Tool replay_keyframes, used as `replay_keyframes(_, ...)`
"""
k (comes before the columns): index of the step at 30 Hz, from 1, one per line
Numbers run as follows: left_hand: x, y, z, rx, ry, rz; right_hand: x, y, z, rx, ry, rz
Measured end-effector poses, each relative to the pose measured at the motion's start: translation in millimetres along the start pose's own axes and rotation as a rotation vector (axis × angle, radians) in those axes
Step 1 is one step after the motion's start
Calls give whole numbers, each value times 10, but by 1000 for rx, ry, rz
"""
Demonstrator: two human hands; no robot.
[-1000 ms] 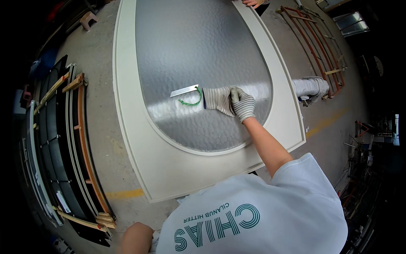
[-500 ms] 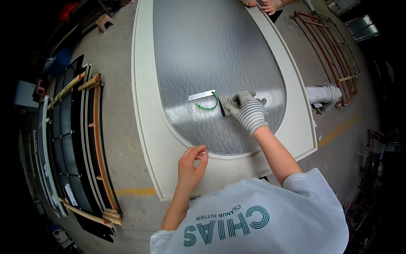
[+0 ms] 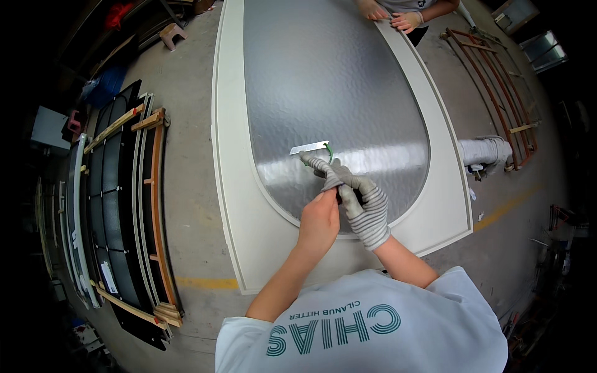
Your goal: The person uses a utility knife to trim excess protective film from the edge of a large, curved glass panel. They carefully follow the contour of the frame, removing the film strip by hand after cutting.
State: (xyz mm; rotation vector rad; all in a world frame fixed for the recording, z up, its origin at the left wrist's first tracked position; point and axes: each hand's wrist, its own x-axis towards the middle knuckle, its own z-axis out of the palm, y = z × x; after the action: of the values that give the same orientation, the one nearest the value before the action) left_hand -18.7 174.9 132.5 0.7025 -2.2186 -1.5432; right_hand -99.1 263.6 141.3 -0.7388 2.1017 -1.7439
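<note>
Over the glass of a white-framed door panel, my bare left hand (image 3: pixel 320 225) pinches the cuff of a grey-and-white striped work glove (image 3: pixel 322 168). The glove's fingers point away from me, toward the far end. My right hand (image 3: pixel 368 208), wearing a matching striped glove, is closed on the same loose glove from the right; its fingertips are partly hidden. Just beyond lies a flat silver metal strip (image 3: pixel 308 148) with a slanted end. A green cord (image 3: pixel 331 152) is tied to it, partly covered by the glove.
The white frame (image 3: pixel 239 205) surrounds textured glass (image 3: pixel 329 81). Another person's hands (image 3: pixel 407 22) rest at its far right edge. Dark panels in a wooden rack (image 3: pixel 158 205) stand left. A wrapped roll (image 3: pixel 488 154) and a reddish metal frame (image 3: pixel 491 87) are at right.
My right hand has lifted the loose glove from the glass and drawn it nearer. My left hand has moved up and right and taken hold of its cuff.
</note>
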Motion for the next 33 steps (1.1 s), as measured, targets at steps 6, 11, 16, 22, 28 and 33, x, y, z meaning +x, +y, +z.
replay_keyframes(6,135,-541,-511,-293,-27,-467,-433,49,194,-64,-378,-137)
replay_keyframes(11,29,-705,-553,-1325,308,-457,-323,59,441,-244,-479,-151)
replay_keyframes(16,55,-151,-675,-1576,68,-170,-274,-64,582,-179,-541,-229)
replay_keyframes(22,244,-336,-610,-1473,454,-335,-180,-251,583,-65,-704,-360)
replay_keyframes(28,152,-854,-488,-1342,480,-147,-265,-227,608,-94,-768,-355)
replay_keyframes(33,320,-227,-428,-1306,283,-186,-298,-117,624,-47,-663,-405)
